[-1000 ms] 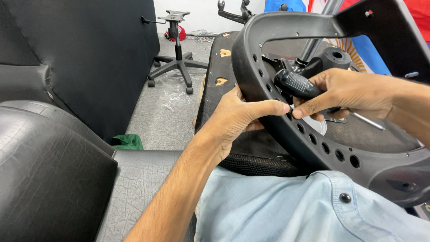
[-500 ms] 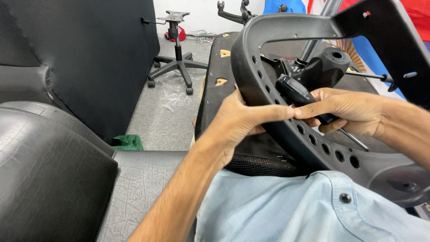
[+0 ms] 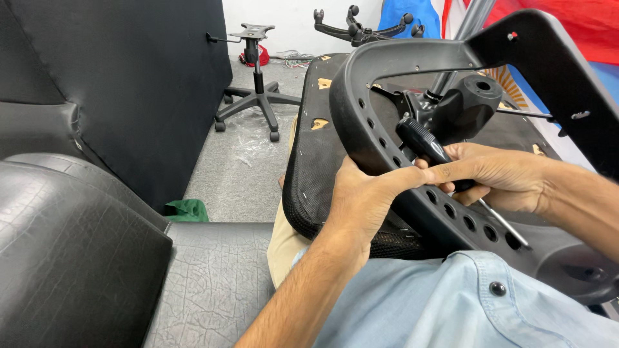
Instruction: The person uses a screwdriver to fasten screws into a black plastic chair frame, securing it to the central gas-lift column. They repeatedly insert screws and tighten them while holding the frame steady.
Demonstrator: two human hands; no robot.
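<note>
A black plastic chair frame [image 3: 380,84] with a row of round holes rests across my lap, against a black mesh seat [image 3: 316,161]. My left hand [image 3: 364,196] grips the frame's rim, thumb and fingers wrapped over its edge. My right hand [image 3: 503,177] is closed around a screwdriver [image 3: 422,142] with a black handle; its metal shaft runs down to the right along the frame. The fingertips of both hands meet at the rim. A black chair mechanism [image 3: 467,106] sits inside the frame just above my right hand.
A black leather cushion [image 3: 71,251] lies at the lower left and a tall black panel [image 3: 129,77] stands behind it. On the grey floor stand a five-star chair base [image 3: 255,96], crumpled plastic wrap [image 3: 248,145] and a green cloth [image 3: 187,209]. Red and blue fabric hangs at the upper right.
My right hand has slid left along the frame with the screwdriver until it meets my left hand. The screwdriver now points more steeply down to the right. My left hand kept its grip.
</note>
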